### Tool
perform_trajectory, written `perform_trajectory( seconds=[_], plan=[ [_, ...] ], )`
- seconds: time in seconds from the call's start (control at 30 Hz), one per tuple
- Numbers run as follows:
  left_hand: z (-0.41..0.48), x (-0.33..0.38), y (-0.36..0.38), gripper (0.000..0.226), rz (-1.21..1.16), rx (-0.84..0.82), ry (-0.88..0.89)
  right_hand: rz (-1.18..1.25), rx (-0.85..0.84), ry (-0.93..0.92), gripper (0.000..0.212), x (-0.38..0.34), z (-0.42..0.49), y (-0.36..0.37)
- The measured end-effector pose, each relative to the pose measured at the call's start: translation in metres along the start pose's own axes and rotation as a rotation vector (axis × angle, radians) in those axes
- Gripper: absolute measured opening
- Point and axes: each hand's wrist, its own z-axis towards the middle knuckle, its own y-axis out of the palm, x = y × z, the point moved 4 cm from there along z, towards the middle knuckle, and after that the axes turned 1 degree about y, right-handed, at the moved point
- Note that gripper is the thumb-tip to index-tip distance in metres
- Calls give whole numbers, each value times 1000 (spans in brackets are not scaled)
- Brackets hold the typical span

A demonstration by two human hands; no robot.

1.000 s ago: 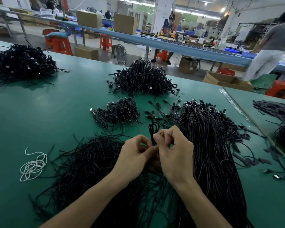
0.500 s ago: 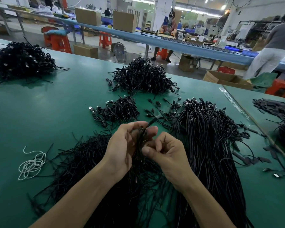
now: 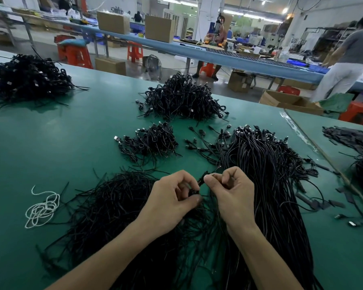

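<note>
L hand (image 3: 172,197): I see fingers curled round a small black cable bundle (image 3: 200,182), thumb under it.
R hand (image 3: 233,193): thumb + index pinch the bundle's top end; other fingers curled in.
Bundle pos: between both hands, above the loose tie pile (image 3: 113,206), just left of the long straight cables (image 3: 270,185).
Behind: small coiled heap (image 3: 151,141), bigger heap (image 3: 182,99) further back.
Far L: white string (image 3: 42,208) on green table (image 3: 50,143).

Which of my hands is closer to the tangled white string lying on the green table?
Left. The left hand is right of the tangled white string, with the right hand farther right still, both pinching a thin black cable.
</note>
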Motion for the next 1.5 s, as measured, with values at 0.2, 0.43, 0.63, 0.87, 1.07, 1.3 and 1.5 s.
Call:
perform_trajectory(
  seconds=[0.2,0.43,0.63,0.87,1.07,1.3,1.5],
  plan=[
    [2,-6,12,9,119,38,-4,-159,98,-193,37,-16,-7,8],
    [10,-12,22,80,-782,-163,-598,-213,73,-318,37,-16,-14,17],
    [16,-21,18,70,-877,-260,-826,-349,-30,-453,42,-12,-16,22],
    [18,-40,13,30,-700,-280,-636,-270,-63,-198,36,5,-15,20],
    [24,-46,-10,32,-435,-364,-336,137,-153,217,31,22,-8,28],
    [43,-80,-32,10,-179,-142,-338,-424,-277,303,16,50,27,8],
    [104,-119,-82,9,-78,374,-402,-1231,-163,258,35,80,51,-7]
  ],
)
